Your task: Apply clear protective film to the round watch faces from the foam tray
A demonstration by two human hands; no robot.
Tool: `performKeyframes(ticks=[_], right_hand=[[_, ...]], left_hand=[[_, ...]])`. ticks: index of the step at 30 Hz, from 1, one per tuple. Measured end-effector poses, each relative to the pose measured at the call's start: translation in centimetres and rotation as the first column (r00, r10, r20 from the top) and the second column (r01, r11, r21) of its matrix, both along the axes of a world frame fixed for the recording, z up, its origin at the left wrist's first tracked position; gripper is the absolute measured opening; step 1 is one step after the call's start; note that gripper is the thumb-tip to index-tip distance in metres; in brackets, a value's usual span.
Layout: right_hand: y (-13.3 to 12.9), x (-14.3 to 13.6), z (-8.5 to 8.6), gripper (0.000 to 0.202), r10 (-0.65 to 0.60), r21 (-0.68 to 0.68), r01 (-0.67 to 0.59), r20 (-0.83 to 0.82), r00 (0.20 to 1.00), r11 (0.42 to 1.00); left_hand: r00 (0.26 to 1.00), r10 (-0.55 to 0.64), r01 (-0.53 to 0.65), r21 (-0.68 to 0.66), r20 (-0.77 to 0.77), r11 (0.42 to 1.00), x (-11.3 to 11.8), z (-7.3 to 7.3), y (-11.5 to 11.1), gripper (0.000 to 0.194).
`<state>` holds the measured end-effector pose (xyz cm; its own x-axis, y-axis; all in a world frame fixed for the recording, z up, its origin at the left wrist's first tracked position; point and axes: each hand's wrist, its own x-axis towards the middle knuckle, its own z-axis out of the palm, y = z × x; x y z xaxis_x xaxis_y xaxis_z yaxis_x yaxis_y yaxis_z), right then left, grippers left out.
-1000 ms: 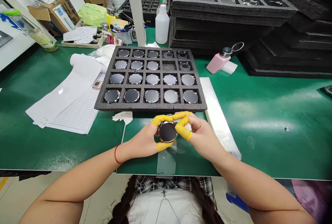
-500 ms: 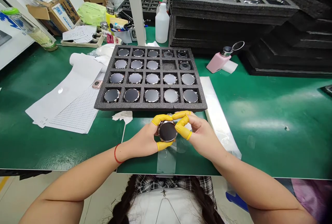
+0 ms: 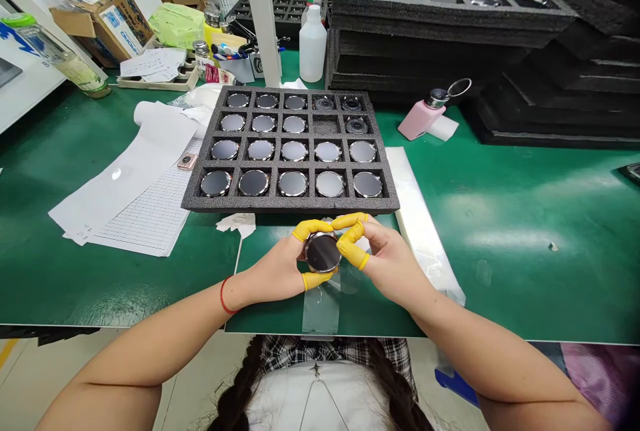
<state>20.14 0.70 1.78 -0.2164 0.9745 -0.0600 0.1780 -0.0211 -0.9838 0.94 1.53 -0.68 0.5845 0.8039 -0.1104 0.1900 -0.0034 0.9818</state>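
Since the earlier frame, the left hand (image 3: 276,270) and right hand (image 3: 384,254) hardly moved; the left pinches a watch (image 3: 323,253), the right bends at its edge, whether pinching I cannot tell.

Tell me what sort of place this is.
Likely a factory or repair shop: there's a foam tray of what look like round watches, stacked black trays behind, and yellow finger covers.

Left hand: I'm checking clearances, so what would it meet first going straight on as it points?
Probably the right hand, at its yellow finger cots, beyond the round watch that the left hand holds; any gap is unclear.
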Motion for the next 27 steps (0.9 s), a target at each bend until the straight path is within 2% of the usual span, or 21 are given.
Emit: performKeyframes(ticks=[5,13,27], right_hand=[[-0.08,0.05,0.09,0.011,-0.002,-0.006,0.002,-0.001,1.0,1.0],[0.21,0.26,0.1,0.019,0.028,-0.14,-0.043,-0.111,0.993,0.989],[0.19,0.02,0.16,0.017,0.016,-0.14,-0.032,-0.114,0.993,0.99]], left_hand=[[1.0,-0.007,0.007,0.016,-0.015,1.0,-0.03,0.08,0.05,0.052],[1.0,0.007,-0.007,0.001,0.013,1.0,0.01,0.02,0.27,0.054],[1.0,-0.008,0.008,-0.004,0.015,1.0,0.09,0.06,0.15,0.052]])
